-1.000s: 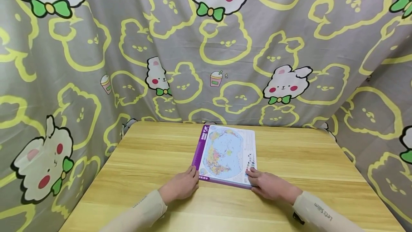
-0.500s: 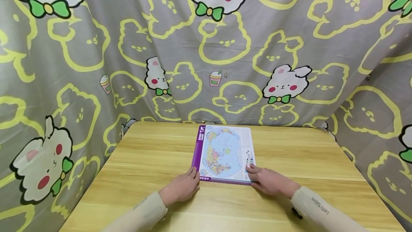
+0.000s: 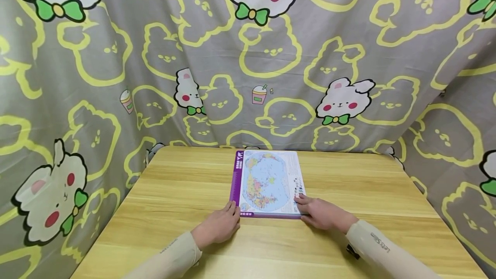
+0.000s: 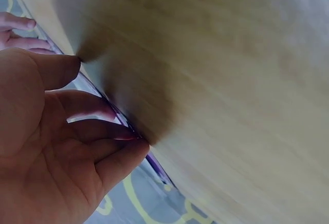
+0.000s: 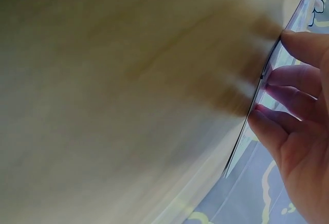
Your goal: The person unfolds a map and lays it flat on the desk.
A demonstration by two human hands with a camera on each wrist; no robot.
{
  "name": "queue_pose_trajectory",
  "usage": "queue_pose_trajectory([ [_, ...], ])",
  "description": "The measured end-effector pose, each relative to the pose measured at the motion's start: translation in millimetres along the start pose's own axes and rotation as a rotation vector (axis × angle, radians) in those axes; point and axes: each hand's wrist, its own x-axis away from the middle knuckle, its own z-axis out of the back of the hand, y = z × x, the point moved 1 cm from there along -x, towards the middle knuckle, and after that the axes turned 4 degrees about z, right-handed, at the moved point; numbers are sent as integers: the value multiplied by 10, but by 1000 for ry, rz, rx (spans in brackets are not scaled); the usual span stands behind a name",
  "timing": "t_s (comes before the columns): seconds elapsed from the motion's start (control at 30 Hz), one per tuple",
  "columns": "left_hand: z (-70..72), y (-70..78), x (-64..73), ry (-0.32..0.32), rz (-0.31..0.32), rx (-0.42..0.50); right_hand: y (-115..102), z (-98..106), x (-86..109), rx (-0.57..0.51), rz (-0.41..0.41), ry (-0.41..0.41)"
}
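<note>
A flat rectangular world map board [image 3: 267, 180] lies on the wooden table, with a purple band down its left side and a thin purple near edge. My left hand [image 3: 218, 224] is at its near left corner, fingertips against the edges. In the left wrist view, the thumb and relaxed fingers [image 4: 121, 162] meet the purple edge [image 4: 159, 170]. At the near right corner, my right hand [image 3: 323, 213] has its fingers over the printed face and its thumb by the near edge. The right wrist view shows slightly bent fingers [image 5: 295, 82] along the board's thin edge [image 5: 239, 149].
Wooden tabletop [image 3: 186, 180] surrounds the board on all sides. A grey curtain [image 3: 217, 55] with yellow outlines and white rabbits hangs behind the far table edge and along both sides. Both forearms wear light sleeves [image 3: 381, 244].
The map board has turned slightly counterclockwise, its far end swinging left, and now lies straighter. My right hand has moved a little left and away with it; the left hand stays nearly still.
</note>
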Motion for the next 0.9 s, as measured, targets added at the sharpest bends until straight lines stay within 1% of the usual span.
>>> queue_pose_trajectory([
  [0.23,-19,-2,-16,2,12,16,16,4,-7,-9,-4,10],
  [0.37,-9,-10,-26,11,6,32,15,10,-10,-9,-6,10],
  [0.5,-17,-50,-47,46,-4,77,7,22,-27,1,-4,7],
  [0.63,-53,-116,-71,90,-13,118,-15,25,-51,50,-1,0],
  [0.77,-83,-168,-76,120,-23,103,-68,30,-107,90,5,9],
  [0.9,-86,-181,-62,123,-24,59,-136,39,-226,108,10,15],
])
